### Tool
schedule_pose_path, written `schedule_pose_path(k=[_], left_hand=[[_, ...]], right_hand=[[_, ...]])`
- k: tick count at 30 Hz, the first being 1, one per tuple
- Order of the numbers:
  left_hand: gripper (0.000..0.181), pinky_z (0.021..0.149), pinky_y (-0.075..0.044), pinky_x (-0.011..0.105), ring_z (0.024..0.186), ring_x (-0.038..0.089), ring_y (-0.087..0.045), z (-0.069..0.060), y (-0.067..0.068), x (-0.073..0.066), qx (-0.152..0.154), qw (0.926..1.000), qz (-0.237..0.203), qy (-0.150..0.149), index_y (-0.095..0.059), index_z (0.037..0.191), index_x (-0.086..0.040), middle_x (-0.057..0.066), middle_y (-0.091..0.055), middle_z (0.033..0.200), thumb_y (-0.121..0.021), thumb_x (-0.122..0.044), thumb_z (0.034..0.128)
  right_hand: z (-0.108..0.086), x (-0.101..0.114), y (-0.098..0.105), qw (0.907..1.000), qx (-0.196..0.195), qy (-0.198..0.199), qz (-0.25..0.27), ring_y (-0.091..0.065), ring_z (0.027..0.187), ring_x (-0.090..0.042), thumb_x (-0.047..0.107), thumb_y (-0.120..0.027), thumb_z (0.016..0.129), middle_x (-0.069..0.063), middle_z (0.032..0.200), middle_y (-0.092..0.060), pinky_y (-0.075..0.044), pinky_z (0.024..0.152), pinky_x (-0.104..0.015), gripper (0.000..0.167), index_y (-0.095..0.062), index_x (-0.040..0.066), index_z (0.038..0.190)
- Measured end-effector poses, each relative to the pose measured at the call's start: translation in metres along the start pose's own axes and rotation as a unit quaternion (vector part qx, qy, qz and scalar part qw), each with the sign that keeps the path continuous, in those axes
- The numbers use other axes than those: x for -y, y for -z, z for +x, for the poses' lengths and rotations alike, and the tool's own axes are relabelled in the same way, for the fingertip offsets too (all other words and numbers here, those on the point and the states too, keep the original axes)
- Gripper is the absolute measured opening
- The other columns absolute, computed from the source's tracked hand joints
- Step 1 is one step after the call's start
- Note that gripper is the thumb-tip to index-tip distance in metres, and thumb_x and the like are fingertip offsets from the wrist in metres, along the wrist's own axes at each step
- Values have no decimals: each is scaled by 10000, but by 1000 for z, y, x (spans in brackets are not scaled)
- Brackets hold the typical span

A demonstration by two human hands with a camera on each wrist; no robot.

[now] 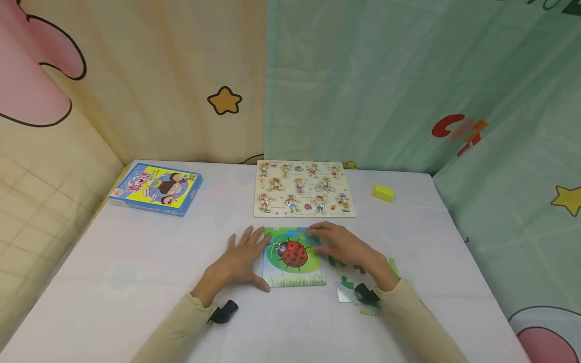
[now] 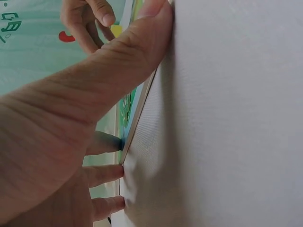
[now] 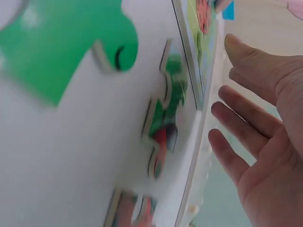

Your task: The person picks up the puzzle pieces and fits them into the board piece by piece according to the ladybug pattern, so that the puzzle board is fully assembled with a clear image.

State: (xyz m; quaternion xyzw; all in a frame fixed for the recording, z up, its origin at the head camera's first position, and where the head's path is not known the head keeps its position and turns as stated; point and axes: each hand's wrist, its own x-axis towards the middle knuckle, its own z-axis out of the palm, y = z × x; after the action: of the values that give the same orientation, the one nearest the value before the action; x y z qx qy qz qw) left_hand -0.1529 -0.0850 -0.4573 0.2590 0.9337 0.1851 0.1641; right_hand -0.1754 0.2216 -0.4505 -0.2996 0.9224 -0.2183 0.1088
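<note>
A square ladybug puzzle board (image 1: 295, 277) lies on the white table, with a red spotted ladybug on a green leaf. My left hand (image 1: 238, 259) rests at its left edge, fingers spread and thumb near the lower left corner; in the left wrist view the fingertips (image 2: 110, 206) touch down beside the board's edge. Over the upper right part of the board hovers my right hand (image 1: 340, 243), its fingers loosely bent and nothing visible between them. Loose puzzle pieces (image 1: 345, 292) lie right of the board, partly hidden under the right forearm. The right wrist view shows a green piece (image 3: 71, 42) close up.
Behind the board lies a cream peg puzzle (image 1: 305, 189) with child figures. A blue and yellow box (image 1: 156, 189) sits at the back left, and a yellow block (image 1: 383, 192) at the back right. Curtains (image 1: 354, 85) hang behind the table (image 1: 150, 282).
</note>
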Motion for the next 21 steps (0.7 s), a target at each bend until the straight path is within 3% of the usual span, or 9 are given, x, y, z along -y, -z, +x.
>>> schedule_pose_path(k=[4, 10, 21], left_hand=[[1296, 1173, -79, 740, 1535, 461, -41, 1, -1, 2, -70, 10000, 19, -30, -256, 1589, -79, 167, -145, 1675, -921, -554, 583], [1286, 1180, -47, 732, 1546, 428, 0, 2, 0, 4, -13, 9999, -82, -96, -232, 1594, -74, 114, -108, 1691, -919, -528, 606], [1301, 1181, -25, 730, 1549, 417, 3, 6, -1, 7, 76, 9998, -129, -140, -185, 1605, -93, 106, -85, 1696, -883, -592, 627]], right_hand=[[-19, -6, 7, 9993, -199, -315, 23, -477, 1363, -324, 299, -723, 925, -90, 1456, -538, -426, 1108, -524, 532, -590, 102, 1400], [-42, -8, 15, 9973, -124, -720, -25, -528, 1263, -278, 306, -780, 874, -53, 1390, -589, -466, 1039, -494, 523, -641, 115, 1340], [-62, -14, 14, 9938, -36, -1102, 128, -540, 1260, -290, 307, -809, 844, -54, 1374, -611, -466, 1067, -530, 534, -653, 135, 1325]])
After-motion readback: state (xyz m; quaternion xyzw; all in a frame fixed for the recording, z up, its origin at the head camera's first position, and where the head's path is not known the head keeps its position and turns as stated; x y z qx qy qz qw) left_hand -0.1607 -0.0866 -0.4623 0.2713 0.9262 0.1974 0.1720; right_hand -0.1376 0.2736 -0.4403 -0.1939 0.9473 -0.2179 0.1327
